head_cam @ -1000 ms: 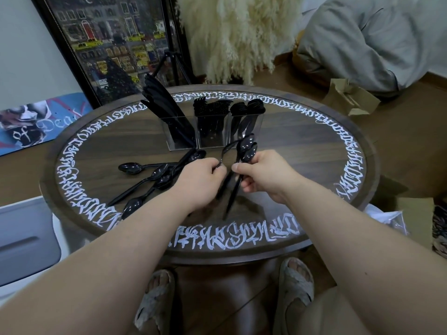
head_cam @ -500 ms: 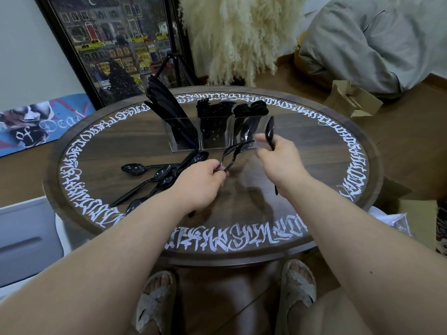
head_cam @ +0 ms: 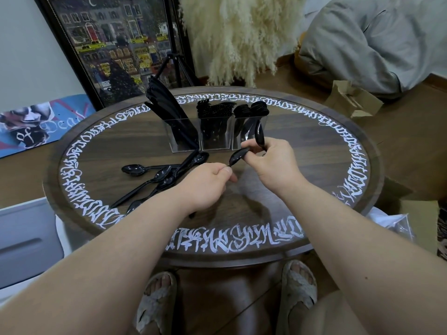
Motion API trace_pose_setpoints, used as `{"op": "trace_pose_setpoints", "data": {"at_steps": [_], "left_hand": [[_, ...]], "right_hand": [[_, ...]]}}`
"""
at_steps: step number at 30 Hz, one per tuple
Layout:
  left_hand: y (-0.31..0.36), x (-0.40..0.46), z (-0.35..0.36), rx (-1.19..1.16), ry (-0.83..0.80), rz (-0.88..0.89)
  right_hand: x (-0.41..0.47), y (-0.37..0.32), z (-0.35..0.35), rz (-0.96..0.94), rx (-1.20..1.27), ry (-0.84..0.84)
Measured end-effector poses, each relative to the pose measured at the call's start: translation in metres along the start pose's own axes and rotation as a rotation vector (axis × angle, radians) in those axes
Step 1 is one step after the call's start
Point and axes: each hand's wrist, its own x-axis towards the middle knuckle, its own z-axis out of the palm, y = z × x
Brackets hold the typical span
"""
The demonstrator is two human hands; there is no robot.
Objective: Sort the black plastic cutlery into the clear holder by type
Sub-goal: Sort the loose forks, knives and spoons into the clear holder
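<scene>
A clear three-part holder [head_cam: 183, 143] stands at the table's middle back: knives [head_cam: 167, 110] on the left, forks [head_cam: 215, 110] in the middle, spoons [head_cam: 251, 108] on the right. Several loose black spoons [head_cam: 145, 169] lie on the table to the left of my hands. My left hand [head_cam: 205, 184] grips the handle of a black spoon [head_cam: 238, 157]. My right hand [head_cam: 271, 165] pinches that spoon's bowl with its fingertips and also holds a second spoon [head_cam: 260, 136] upright, just in front of the spoon compartment.
The round wooden table [head_cam: 326, 165] has white lettering around its rim. A framed picture [head_cam: 108, 44] and pampas grass [head_cam: 237, 39] stand behind it. Cardboard [head_cam: 350, 97] lies on the floor at the right, and a white unit [head_cam: 26, 240] stands at the left.
My right hand pulled one spoon out of the bunch and lifted it away, then came back to my left hand and now pinches the bowl of another spoon there.
</scene>
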Motion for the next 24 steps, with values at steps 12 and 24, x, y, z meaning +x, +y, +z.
{"op": "trace_pose_setpoints", "data": {"at_steps": [12,24], "left_hand": [[-0.005,0.001,-0.008,0.238,0.145,0.081],[-0.014,0.007,-0.009,0.145,0.219,0.012]], "right_hand": [[0.001,-0.004,-0.006,0.070,0.042,-0.017],[0.004,-0.004,-0.009,0.142,0.114,-0.011]]}}
